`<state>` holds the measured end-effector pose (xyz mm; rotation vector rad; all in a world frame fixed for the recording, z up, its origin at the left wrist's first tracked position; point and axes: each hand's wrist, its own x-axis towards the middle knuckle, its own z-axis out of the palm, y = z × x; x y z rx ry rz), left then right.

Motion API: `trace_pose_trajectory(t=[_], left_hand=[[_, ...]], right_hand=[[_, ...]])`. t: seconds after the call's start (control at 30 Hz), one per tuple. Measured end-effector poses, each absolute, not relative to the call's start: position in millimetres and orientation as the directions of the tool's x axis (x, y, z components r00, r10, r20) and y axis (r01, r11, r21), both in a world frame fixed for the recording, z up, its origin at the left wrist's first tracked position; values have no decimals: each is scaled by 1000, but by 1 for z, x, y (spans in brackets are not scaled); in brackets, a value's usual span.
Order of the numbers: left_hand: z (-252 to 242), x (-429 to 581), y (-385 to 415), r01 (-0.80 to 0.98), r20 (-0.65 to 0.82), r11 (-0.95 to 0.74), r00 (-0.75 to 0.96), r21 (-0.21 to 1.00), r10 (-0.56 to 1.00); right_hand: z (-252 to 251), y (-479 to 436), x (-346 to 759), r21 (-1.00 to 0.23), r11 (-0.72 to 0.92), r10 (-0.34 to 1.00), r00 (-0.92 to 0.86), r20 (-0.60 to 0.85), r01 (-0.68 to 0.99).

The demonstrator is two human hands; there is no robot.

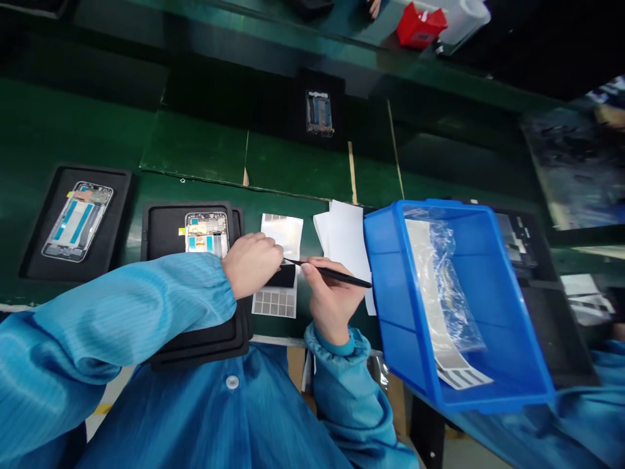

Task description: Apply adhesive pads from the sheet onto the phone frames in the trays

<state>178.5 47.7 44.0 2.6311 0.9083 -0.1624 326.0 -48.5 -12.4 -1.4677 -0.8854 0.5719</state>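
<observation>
My right hand (336,293) grips a pair of black tweezers (342,276), the tips pointing left toward my other hand. Above a sheet of small grey stickers (276,303), my left hand (254,260) is closed with its knuckles up; its fingertips and whatever they hold are hidden. A dark rectangular piece (283,276) lies across the sheet just under the tweezer tips. A shiny pale sheet (283,233) is just beyond. To the left, partly behind my left hand, an opened phone frame (207,229) with a yellow tab rests in a black tray (163,231).
A blue bin (407,339) with sticker strips and clear plastic stands at the right, beside white papers (347,238). Another phone frame (78,221) sits in a tray at far left, one more (319,112) farther back. A red box (420,26) is at the back; a co-worker's sleeve (586,404) shows at right.
</observation>
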Motion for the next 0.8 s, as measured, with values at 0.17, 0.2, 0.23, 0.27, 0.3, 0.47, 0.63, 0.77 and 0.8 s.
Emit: trace_pose_trajectory(t=[0.17,0.2,0.23,0.27,0.3,0.47,0.63,0.77,0.8], left_hand=[[79,121,57,660,-50,-719,744,218,667],[83,102,58,679,6,-701,718,218,697],[85,85,59,703,58,-675,681,224,729],[84,68,59,729,98,-642,640,236,762],[81,54,57,752,123,-609,599,253,791],[46,28,40,786,190,-535,501,309,845],[28,38,31,794,224,-510,458,330,860],[28,39,31,807,212,-492,445,327,870],[28,38,32,807,211,-493,446,326,870]], right_hand=[[3,-38,308,-997,-61,804,595,-24,43],[7,-34,300,-997,-78,816,576,-46,30],[10,-29,290,-995,-94,834,548,-64,27],[14,-24,279,-993,-111,855,512,-78,33],[18,-17,268,-991,-126,876,473,-90,45],[32,16,218,-983,-160,930,347,-120,87],[27,31,204,-967,-163,922,379,-78,198],[21,32,204,-957,-189,927,361,-101,220],[20,32,204,-956,-193,927,361,-103,222]])
